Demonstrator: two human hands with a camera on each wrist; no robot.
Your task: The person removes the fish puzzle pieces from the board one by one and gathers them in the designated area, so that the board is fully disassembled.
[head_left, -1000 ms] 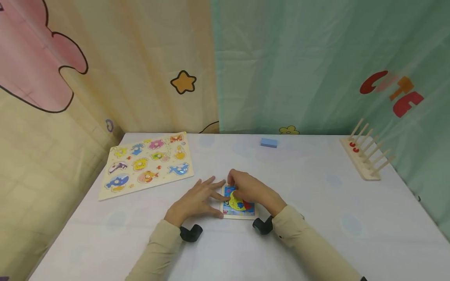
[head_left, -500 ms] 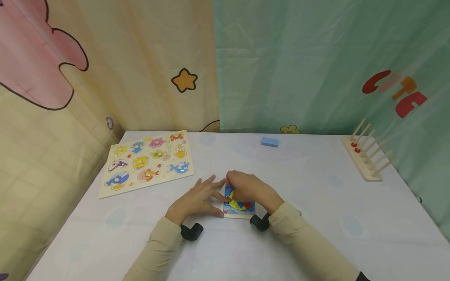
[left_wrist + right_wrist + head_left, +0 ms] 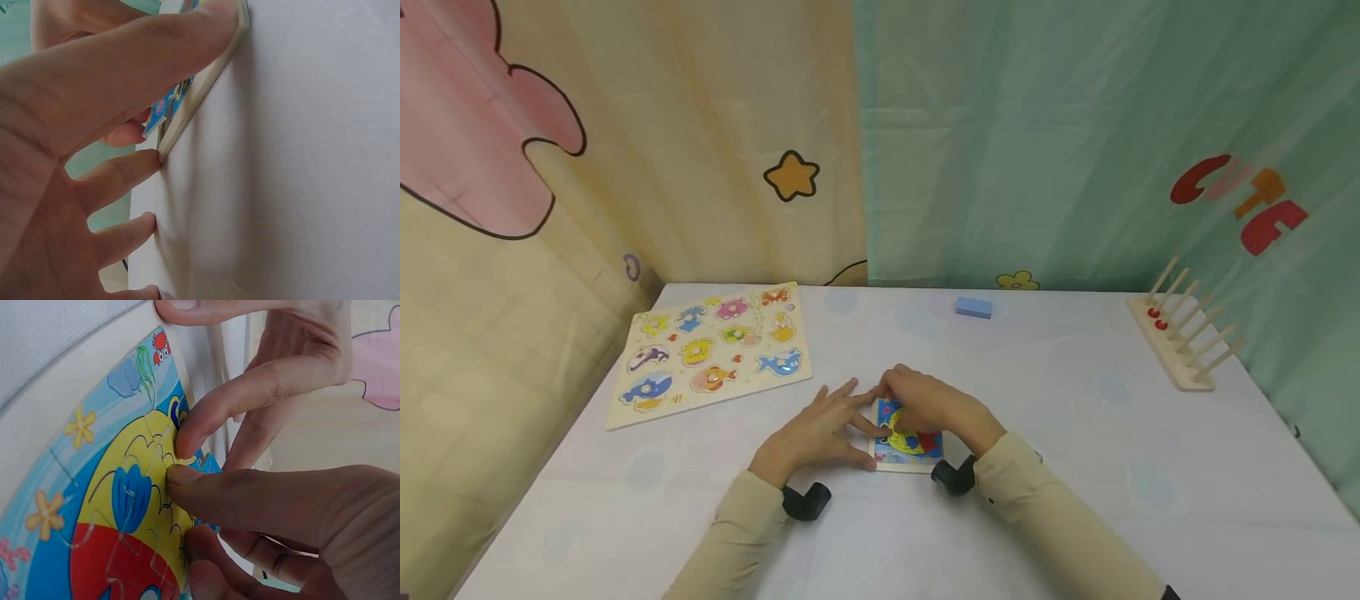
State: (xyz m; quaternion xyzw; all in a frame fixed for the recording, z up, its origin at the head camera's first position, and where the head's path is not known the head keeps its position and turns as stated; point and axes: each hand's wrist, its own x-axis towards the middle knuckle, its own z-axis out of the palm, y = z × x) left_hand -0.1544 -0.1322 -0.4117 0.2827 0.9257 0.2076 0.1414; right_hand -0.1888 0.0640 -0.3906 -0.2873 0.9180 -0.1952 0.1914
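Note:
A small jigsaw puzzle [image 3: 910, 457] in a pale wooden tray lies flat, showing a yellow and red fish on blue. My left hand [image 3: 816, 429] has its fingers spread along the tray's left side. Its thumb [image 3: 219, 19] touches the tray edge, and one finger [image 3: 200, 428] presses on the picture beside the fish's yellow body. My right hand [image 3: 934, 404] reaches over the far part of the puzzle, fingers curled. Between its thumb and fingers it pinches a blue puzzle piece [image 3: 156, 117], tilted up at the tray's far left corner. Those fingers partly hide the piece.
A larger wooden knob puzzle board [image 3: 752, 372] with sea animals lies at the left. At the back is a blue block [image 3: 973, 308]. On the right stands a wooden peg rack [image 3: 1176, 362] with red beads. Curtains border the white table [image 3: 1037, 533].
My right hand has shifted slightly left, toward the tray's far left corner. The left hand keeps its place at the tray's side.

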